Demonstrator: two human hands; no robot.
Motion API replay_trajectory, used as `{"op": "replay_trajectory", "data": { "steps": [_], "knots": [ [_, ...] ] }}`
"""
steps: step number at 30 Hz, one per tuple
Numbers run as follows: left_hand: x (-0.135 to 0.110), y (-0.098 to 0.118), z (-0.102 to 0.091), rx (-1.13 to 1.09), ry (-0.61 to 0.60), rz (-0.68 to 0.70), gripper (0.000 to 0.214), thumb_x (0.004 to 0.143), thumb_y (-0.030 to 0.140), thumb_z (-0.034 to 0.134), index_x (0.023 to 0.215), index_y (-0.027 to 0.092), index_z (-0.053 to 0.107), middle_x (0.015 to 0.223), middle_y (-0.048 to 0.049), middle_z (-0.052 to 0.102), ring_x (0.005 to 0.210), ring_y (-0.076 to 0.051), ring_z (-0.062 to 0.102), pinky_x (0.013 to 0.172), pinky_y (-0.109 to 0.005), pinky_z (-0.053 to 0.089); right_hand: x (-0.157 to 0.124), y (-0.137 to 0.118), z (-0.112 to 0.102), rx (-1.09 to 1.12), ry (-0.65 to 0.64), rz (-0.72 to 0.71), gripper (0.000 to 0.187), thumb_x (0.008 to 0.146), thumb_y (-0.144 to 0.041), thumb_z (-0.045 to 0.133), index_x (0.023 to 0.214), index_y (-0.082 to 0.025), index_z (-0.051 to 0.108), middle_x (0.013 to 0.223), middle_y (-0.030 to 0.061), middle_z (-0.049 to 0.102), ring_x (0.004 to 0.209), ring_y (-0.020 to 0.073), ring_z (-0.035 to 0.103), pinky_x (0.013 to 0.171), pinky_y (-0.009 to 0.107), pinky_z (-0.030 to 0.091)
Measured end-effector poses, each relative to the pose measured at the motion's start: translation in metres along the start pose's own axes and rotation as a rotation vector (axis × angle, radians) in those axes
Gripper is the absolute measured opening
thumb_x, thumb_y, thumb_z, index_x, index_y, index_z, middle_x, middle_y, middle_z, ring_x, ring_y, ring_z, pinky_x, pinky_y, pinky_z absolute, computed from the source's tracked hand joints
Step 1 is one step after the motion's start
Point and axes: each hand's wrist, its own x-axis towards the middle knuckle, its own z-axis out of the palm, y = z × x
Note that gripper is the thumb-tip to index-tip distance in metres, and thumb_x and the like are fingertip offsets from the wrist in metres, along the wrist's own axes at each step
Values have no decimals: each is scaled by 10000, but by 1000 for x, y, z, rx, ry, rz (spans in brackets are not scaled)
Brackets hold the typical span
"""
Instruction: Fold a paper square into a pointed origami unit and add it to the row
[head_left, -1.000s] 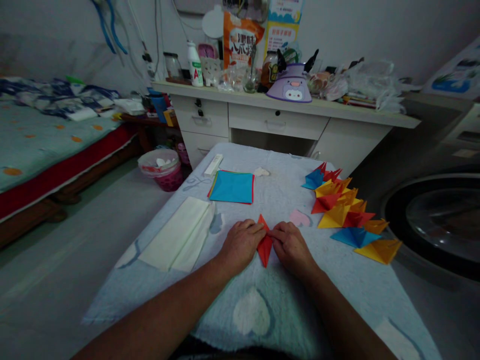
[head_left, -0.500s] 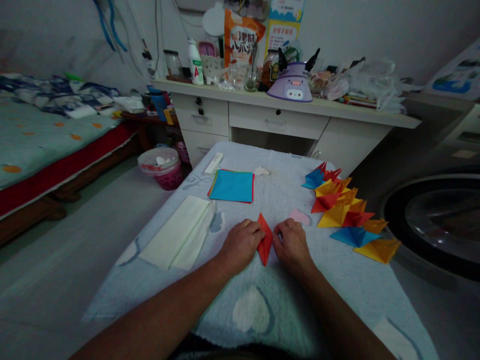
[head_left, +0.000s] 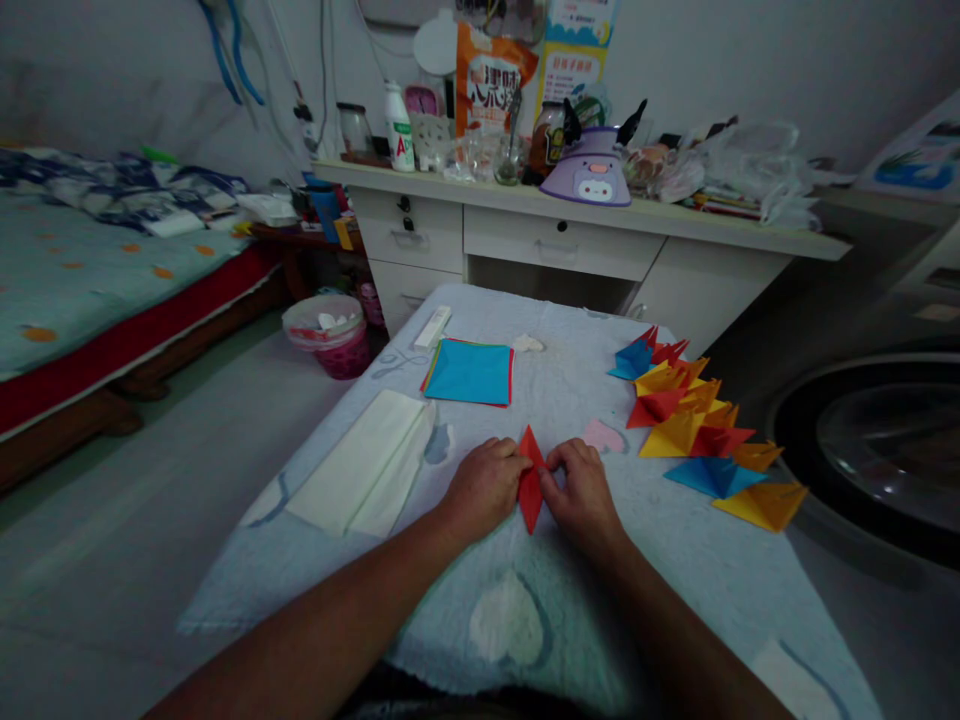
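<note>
A narrow folded red paper piece [head_left: 530, 482] lies on the light blue cloth-covered table [head_left: 525, 600] in front of me. My left hand [head_left: 486, 487] presses on its left edge with curled fingers. On the other side, my right hand [head_left: 581, 490] pinches the paper's right edge, fingers bent. The two hands nearly touch over the paper. A stack of square coloured sheets [head_left: 470, 372], blue on top, lies farther back on the table.
Several folded red, yellow and blue paper pieces [head_left: 697, 425] lie along the table's right side. A folded white cloth [head_left: 364, 470] rests at the left, a white stick [head_left: 433, 327] at the far left corner. Beyond stand a cluttered desk [head_left: 585, 215], a pink bin [head_left: 330, 335] and a bed [head_left: 90, 280].
My hands have closed in on the red paper and it now looks narrower. The view has shifted slightly.
</note>
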Motion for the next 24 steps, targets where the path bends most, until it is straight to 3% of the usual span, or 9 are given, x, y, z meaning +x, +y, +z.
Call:
{"op": "replay_trajectory", "data": {
  "steps": [6,10,13,16,20,24],
  "knots": [
    [0,2,-9,-301,58,-70,298,856,84,449,984,158,707,935,-63,671,900,-187,616,806,-283,474,0,-7,-4,319,-48,-16,50,850,-251,553,839,-213,582,816,37,611,770,190,558,704,310,428],
    [1,7,-20,-489,72,-97,245,916,246,481,910,168,713,866,-46,691,838,-181,632,756,-274,465,0,-9,-9,397,-45,-128,94,890,-232,526,933,-215,608,894,46,627,862,198,569,771,326,441],
    [2,6,-20,-712,92,-195,255,889,364,555,904,157,703,835,-45,707,771,-173,648,698,-261,477,0,-9,-12,401,-45,-201,130,891,-198,532,989,-222,614,954,56,639,936,213,564,826,354,442],
    [4,1,-14,-858,141,-295,194,802,325,634,843,142,685,802,-47,706,730,-166,651,668,-254,487,-1,-9,-13,392,-49,-267,194,886,-158,529,1041,-233,618,1008,60,654,980,223,561,852,377,446],
    [7,-4,-10,-1032,162,-430,128,711,233,614,790,137,641,669,-6,650,571,-116,593,541,-215,450,-2,-10,-13,406,-45,-309,254,883,-131,526,1086,-250,622,1070,58,663,1022,224,563,890,396,450],
    [9,-3,-12,-1148,180,-523,126,645,210,587,751,143,605,554,38,585,445,-82,511,462,-195,407,-2,-11,-14,427,30,-270,172,880,-152,536,996,-241,626,1009,53,659,978,215,573,860,373,453]
  ]
}}
